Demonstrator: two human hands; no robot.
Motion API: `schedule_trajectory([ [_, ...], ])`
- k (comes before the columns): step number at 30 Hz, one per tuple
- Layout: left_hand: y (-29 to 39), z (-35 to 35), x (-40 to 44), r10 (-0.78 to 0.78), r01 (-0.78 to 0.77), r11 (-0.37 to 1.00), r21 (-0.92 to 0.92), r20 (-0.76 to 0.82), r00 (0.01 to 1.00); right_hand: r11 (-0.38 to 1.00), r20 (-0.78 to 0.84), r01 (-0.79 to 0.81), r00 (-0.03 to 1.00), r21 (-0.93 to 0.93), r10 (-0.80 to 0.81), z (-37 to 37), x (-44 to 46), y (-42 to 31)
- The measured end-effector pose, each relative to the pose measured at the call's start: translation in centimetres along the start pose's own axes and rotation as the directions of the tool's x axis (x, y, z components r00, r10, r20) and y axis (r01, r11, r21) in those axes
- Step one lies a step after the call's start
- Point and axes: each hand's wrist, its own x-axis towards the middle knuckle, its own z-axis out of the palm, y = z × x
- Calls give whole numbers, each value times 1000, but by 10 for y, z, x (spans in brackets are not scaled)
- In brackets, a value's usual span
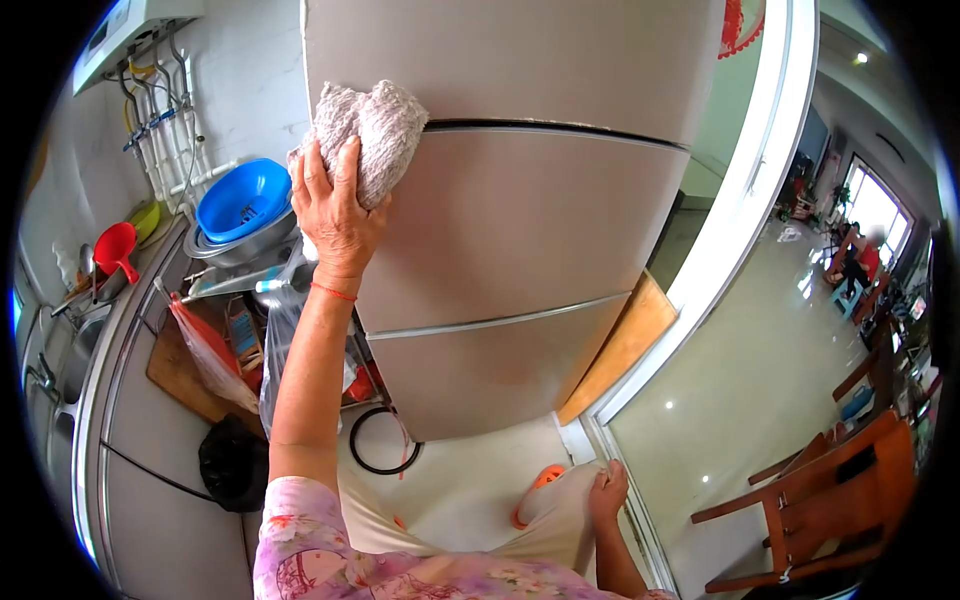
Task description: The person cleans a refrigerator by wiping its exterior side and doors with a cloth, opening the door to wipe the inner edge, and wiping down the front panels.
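Observation:
My left hand [340, 225] reaches up, its fingers curled over a bunched, fluffy pale cloth [385, 135]. The cloth lies against the upper left of the beige refrigerator [520, 220], by the dark gap beneath its top door. A thin red string circles my left wrist. Low on the right, my right hand [608, 497] rests by my knee on the light trousers [560, 520]. Its fingers are curled in, and whatever lies inside them is hidden.
A blue basin [245, 200] sits in metal bowls left of the refrigerator. Nearby are a red ladle [116, 248], a sink [85, 350] and a black bag [233, 460]. A black ring [385, 468] lies on the floor. Wooden chairs [820, 510] and a seated person [865, 260] are rightward.

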Motion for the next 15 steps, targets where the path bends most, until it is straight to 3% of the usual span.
schedule_trajectory([
  [3, 1, -7, 3, -34, 34, 999, 15, 21, 999, 998, 24, 62, 998, 14, -62, 7, 7, -2],
  [7, 6, -12, -17, 99, -99, 995, -11, 47, 994, 997, 88, 48, 995, 53, -52, 17, 7, -1],
  [12, 9, -7, -111, 285, -261, 955, -138, 204, 937, 990, 5, 140, 990, 16, -140, 22, 8, -16],
  [15, 17, -15, -176, 357, -263, 925, -274, 393, 847, 990, -15, 142, 990, 7, -142, 24, 7, -17],
])
